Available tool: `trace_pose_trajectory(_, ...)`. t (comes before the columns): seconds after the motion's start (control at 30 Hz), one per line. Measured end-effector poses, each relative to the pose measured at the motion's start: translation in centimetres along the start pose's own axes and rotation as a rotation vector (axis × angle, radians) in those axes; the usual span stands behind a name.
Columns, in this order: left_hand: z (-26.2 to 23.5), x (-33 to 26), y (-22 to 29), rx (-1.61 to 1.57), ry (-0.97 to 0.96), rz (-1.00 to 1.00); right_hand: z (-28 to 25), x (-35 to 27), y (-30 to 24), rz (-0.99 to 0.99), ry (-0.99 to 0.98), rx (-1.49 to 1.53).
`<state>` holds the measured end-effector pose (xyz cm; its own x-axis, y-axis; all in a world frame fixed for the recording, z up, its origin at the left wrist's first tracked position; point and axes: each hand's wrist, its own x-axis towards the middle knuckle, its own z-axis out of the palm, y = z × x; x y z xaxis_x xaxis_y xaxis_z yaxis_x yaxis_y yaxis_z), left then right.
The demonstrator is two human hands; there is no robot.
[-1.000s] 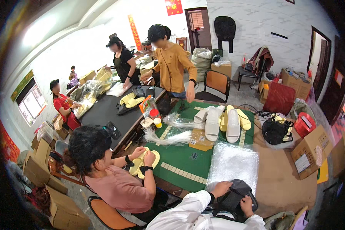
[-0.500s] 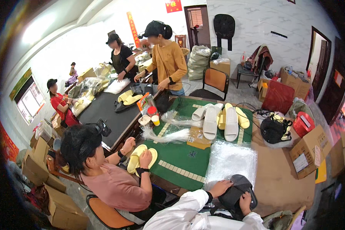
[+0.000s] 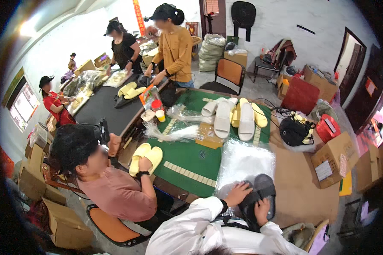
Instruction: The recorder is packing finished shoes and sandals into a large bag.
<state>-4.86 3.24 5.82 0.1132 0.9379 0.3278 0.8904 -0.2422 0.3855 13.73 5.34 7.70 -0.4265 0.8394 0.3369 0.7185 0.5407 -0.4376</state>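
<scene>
Touching two dark slippers [image 3: 266, 187] by the near edge of the table [image 3: 304, 182], with left hand [image 3: 237, 194] spread over one, with right hand [image 3: 262, 210] between the two, in a grip too unclear to tell, at the near end of clear plastic bags [image 3: 247, 161].
</scene>
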Motion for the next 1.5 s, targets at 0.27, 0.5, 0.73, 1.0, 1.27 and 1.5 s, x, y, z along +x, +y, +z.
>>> trace_pose_trajectory(0.27, -1.2, 1.0, 0.3, 0.019, 0.026, 0.024, 1.2, -0.6, -0.2, 0.059, -0.059, 0.112)
trace_pose_trajectory(0.5, -1.1, 0.5, 2.0, -0.122, -0.081, 0.099, 1.3, -0.1, -0.1, 0.162, 0.018, 0.048)
trace_pose_trajectory(0.73, -0.9, 0.7, 2.4, -0.129, -0.086, 0.160, 1.8, -0.3, 0.6, 0.139, 0.091, 0.019)
trace_pose_trajectory(1.0, -2.5, 1.6, 2.7, -0.112, 0.012, 0.122, 0.7, 0.4, -0.8, 0.076, 0.045, -0.033)
trace_pose_trajectory(1.27, -2.7, 0.8, 1.8, -0.130, -0.014, 0.156, 1.3, -0.2, -1.0, 0.080, -0.093, 0.018)
trace_pose_trajectory(1.5, -3.3, 0.8, 2.5, -0.129, -0.118, 0.257, 1.8, -0.7, -1.0, 0.074, -0.038, 0.023)
